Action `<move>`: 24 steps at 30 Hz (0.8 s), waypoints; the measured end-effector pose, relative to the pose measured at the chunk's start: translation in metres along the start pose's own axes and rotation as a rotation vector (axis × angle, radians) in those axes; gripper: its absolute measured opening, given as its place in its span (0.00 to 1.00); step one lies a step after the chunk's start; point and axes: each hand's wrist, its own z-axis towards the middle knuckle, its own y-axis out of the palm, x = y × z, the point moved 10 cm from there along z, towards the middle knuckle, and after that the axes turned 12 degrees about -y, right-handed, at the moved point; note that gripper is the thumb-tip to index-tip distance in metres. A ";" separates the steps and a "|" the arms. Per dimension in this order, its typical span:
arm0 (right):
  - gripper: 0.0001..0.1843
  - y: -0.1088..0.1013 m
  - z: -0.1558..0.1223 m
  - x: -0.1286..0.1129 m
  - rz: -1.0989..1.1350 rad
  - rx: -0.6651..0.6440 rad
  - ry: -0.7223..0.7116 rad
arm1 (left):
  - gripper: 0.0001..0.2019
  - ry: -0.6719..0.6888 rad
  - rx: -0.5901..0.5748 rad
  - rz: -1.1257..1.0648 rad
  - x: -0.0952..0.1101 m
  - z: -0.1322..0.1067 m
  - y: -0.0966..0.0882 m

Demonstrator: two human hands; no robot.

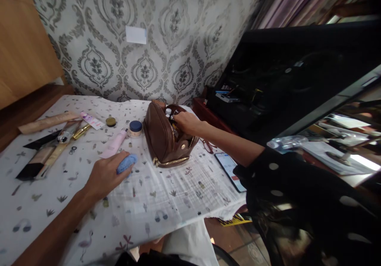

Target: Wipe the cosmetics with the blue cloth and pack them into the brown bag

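Observation:
My left hand (107,175) is closed around a small, fuzzy blue cloth (126,163), just above the printed tablecloth. Beyond it lies a pink tube (114,142), near a jar with a dark blue lid (135,127). A brown cosmetic bag (159,133) stands unzipped at the middle of the table. My right hand (187,122) reaches into its opening, with fingers bent around something small and dark that I cannot make out. White-capped bottles (168,112) show inside the bag beside those fingers. The rest of its contents is mostly hidden.
On the left lie several cosmetic tubes and bottles (44,159), a white-and-pink tube (91,120) and a small olive-lidded pot (110,122). A phone (229,171) and glasses (207,146) lie right of the bag. A large black screen (282,83) leans over the right side.

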 end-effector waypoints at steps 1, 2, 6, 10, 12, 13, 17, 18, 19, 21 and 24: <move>0.15 -0.001 0.001 -0.001 0.013 -0.008 -0.034 | 0.13 0.004 0.003 -0.002 0.000 0.000 0.000; 0.14 -0.001 0.002 -0.001 0.028 -0.023 -0.066 | 0.13 0.009 0.004 -0.003 0.001 -0.001 0.000; 0.13 -0.002 0.003 -0.001 0.062 -0.065 -0.105 | 0.13 0.028 0.000 0.009 0.002 -0.001 0.002; 0.14 -0.005 0.003 -0.007 0.027 -0.012 -0.101 | 0.12 0.046 -0.004 0.030 0.004 -0.002 0.004; 0.16 -0.004 0.002 -0.009 0.016 0.003 -0.072 | 0.12 0.058 0.002 0.035 0.004 -0.002 0.005; 0.17 -0.003 0.001 -0.009 0.018 0.004 -0.052 | 0.12 0.062 0.003 0.039 0.004 -0.003 0.006; 0.18 0.001 -0.002 -0.008 0.040 -0.016 -0.003 | 0.12 0.078 0.007 0.064 0.004 -0.004 0.009; 0.18 0.001 -0.002 -0.007 0.041 -0.022 0.004 | 0.11 0.088 0.011 0.068 0.004 -0.005 0.010; 0.18 0.001 -0.002 -0.006 0.041 -0.029 0.010 | 0.11 0.101 0.017 0.071 0.005 -0.005 0.010; 0.17 0.001 -0.001 -0.003 0.041 -0.047 0.014 | 0.11 0.128 0.033 0.081 0.008 -0.006 0.009; 0.16 0.001 0.002 -0.001 0.039 -0.066 0.013 | 0.10 0.153 0.052 0.111 0.010 -0.007 0.009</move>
